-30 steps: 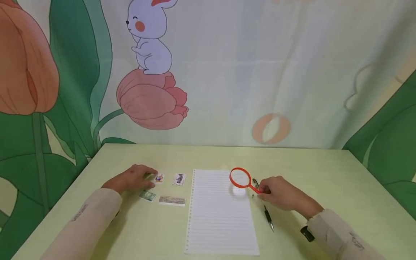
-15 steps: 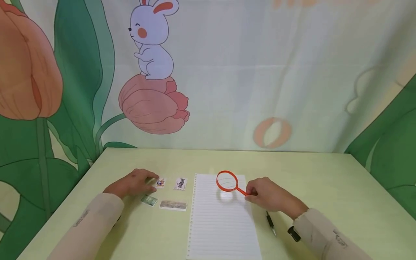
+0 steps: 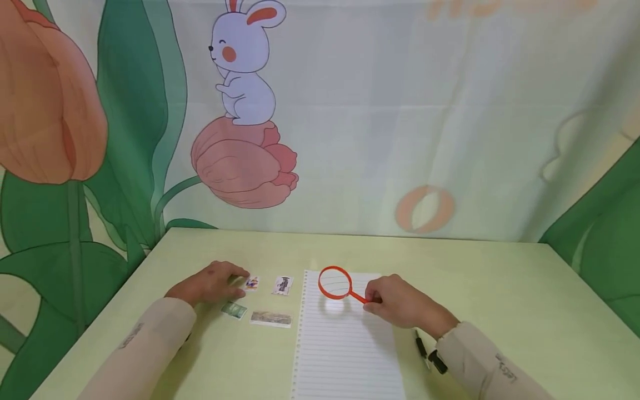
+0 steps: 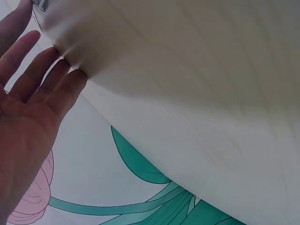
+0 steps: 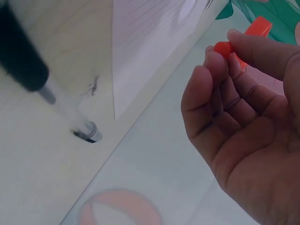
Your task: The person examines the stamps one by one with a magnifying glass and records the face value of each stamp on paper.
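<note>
My right hand [image 3: 400, 303] pinches the handle of a red-rimmed magnifying glass [image 3: 350, 289] between thumb and fingers. The lens is held over the upper part of a lined sheet of paper [image 3: 345, 355]. In the right wrist view, the red handle end [image 5: 224, 48] pokes out between thumb and forefinger. My left hand [image 3: 212, 283] rests low over the table, fingertips at the left edge of a small colourful stamp [image 3: 252, 284]. Its fingers look relaxed in the left wrist view, tips down at the tabletop. A green stamp [image 3: 234, 310] lies just below that hand.
Right of the colourful stamp lies one with a dark figure [image 3: 283, 285]; a long brownish stamp [image 3: 270, 318] lies below it. A pen [image 3: 421, 345] lies right of the paper, partly behind the right wrist. A printed curtain [image 3: 360, 139] hangs behind the pale green table [image 3: 495, 278].
My right hand has carried the magnifying glass leftward from the paper's right edge to over its upper part. The left hand stays beside the colourful stamp. The head view has shifted slightly.
</note>
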`<state>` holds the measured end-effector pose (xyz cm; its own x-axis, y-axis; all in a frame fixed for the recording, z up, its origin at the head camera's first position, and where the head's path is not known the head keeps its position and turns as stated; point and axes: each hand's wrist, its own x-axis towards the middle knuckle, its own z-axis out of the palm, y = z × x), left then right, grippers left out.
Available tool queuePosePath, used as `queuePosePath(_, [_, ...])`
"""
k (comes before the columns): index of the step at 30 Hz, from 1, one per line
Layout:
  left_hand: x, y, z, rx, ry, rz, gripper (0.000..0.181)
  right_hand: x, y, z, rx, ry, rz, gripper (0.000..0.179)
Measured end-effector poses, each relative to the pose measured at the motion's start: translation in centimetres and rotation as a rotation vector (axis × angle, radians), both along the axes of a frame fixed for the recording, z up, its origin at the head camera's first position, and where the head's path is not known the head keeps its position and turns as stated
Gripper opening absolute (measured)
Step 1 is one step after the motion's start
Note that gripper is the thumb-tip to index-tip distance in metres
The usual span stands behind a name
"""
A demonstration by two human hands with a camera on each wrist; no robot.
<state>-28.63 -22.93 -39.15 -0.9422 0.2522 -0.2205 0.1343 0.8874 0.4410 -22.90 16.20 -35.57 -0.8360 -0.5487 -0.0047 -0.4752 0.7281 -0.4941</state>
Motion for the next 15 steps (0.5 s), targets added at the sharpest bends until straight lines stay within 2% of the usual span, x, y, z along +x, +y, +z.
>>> queuePosePath(5, [-0.3, 0.6, 0.0, -0.016, 0.002, 0.006, 0.049, 0.1, -0.6, -0.2, -0.018, -0.005, 0.003, 0.011])
queuePosePath(9, [-0.1, 0.6, -0.1, -0.023, -0.018, 0.034, 0.049, 0.2, -1.6, -0.4, -0.022, -0.006, 0.031, 0.011])
queuePosePath(15, [0.1, 0.2, 0.0, -0.009, -0.010, 0.034, 0.049, -0.2, -3.6, -0.1, 0.017, 0.038, 0.053, 0.012])
